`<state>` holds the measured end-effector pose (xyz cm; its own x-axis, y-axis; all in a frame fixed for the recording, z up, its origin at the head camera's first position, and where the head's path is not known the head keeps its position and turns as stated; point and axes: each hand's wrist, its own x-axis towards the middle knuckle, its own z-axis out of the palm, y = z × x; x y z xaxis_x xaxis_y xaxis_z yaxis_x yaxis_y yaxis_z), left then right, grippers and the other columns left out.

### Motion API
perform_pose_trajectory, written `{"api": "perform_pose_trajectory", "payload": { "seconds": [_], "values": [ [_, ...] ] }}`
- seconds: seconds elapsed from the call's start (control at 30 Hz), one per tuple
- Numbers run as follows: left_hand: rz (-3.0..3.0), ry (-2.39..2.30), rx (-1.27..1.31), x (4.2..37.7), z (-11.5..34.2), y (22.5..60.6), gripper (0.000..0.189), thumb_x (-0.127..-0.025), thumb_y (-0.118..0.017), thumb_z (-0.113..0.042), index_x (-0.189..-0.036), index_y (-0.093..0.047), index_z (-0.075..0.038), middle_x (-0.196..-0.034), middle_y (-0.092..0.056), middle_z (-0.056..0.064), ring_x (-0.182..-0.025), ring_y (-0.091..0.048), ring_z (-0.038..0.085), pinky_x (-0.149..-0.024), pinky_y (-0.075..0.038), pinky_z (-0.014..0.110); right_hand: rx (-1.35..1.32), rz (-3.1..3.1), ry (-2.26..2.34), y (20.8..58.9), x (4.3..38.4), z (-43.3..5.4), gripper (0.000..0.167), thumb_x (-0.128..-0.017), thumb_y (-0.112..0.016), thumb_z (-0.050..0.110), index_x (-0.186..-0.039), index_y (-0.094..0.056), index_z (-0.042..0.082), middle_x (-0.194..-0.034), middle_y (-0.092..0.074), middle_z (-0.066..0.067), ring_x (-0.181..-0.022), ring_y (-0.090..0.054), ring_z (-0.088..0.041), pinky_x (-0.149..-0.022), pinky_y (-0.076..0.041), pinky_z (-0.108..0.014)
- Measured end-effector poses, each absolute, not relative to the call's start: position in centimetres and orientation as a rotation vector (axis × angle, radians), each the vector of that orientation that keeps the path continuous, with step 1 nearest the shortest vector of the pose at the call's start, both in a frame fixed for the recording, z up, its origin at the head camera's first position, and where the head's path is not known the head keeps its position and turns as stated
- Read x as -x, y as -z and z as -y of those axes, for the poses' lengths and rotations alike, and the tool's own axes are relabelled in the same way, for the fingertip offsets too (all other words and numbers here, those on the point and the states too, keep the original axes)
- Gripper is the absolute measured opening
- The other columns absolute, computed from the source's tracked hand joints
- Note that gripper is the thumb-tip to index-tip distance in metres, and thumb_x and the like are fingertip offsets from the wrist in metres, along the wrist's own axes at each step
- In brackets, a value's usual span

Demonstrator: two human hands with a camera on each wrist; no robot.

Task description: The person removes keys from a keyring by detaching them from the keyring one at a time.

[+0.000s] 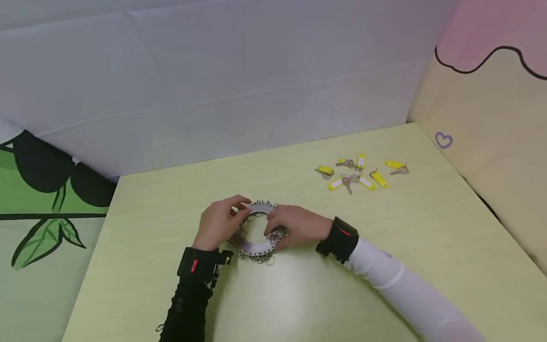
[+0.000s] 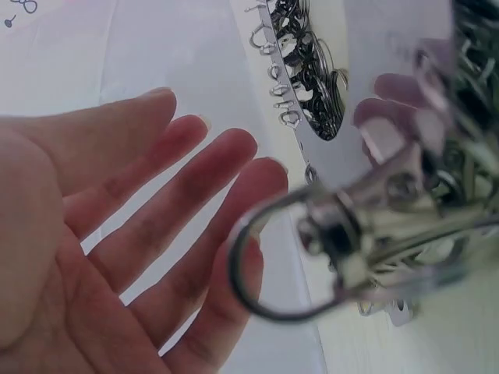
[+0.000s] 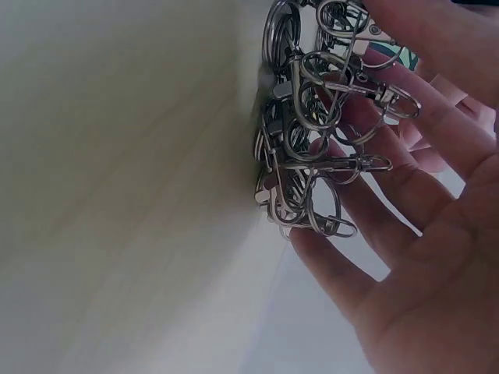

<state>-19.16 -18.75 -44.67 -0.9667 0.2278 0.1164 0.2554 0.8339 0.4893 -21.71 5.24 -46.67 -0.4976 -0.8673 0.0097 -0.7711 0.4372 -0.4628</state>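
A flat silver ring [image 1: 257, 248] with many small wire loops and metal clips around its edge is between my hands at the middle front of the table. On its right side my right hand [image 1: 301, 222] holds it, fingers against the clips; in the right wrist view the clips [image 3: 300, 156] hang in front of those fingers. At the ring's left edge is my left hand [image 1: 215, 222]. The left wrist view shows its fingers [image 2: 187, 183] loosely extended and spread, with no object in the palm. A blurred clip [image 2: 343, 241] passes close to that camera.
Several keys [image 1: 347, 184] with yellow tags [image 1: 378, 179] lie in a loose group at the back right of the pale table [image 1: 265, 304]. A white cloth wall [image 1: 239, 76] stands behind it, and a beige panel [image 1: 478, 142] borders the right side.
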Motion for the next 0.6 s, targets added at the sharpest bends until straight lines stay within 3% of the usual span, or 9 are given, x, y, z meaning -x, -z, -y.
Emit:
{"api": "perform_pose_trajectory", "payload": {
  "seconds": [0.27,0.6],
  "values": [
    [3.0,0.829,0.443,19.4,18.4,44.8,0.022,-0.098,-0.074,-0.022,-0.119,-0.076,-0.017,-0.1,-0.078,0.003,-0.082,-0.072,0.019,-0.062,-0.051,0.031,1.398,-2.445,0.636,46.5,22.0,-5.3,0.034,-0.084,-0.089,0.029,-0.115,-0.079,0.018,-0.12,-0.069,0.001,-0.115,-0.06,-0.015,-0.101,-0.05,-0.031],
    [2.931,0.789,0.4,19.2,18.9,44.7,0.023,-0.099,-0.073,-0.024,-0.12,-0.075,-0.017,-0.101,-0.077,0.005,-0.085,-0.073,0.023,-0.065,-0.053,0.034,1.339,-2.453,0.657,46.6,22.9,-6.6,0.03,-0.085,-0.088,0.028,-0.112,-0.079,0.018,-0.124,-0.067,-0.002,-0.12,-0.06,-0.018,-0.105,-0.049,-0.034]
  ]
}}
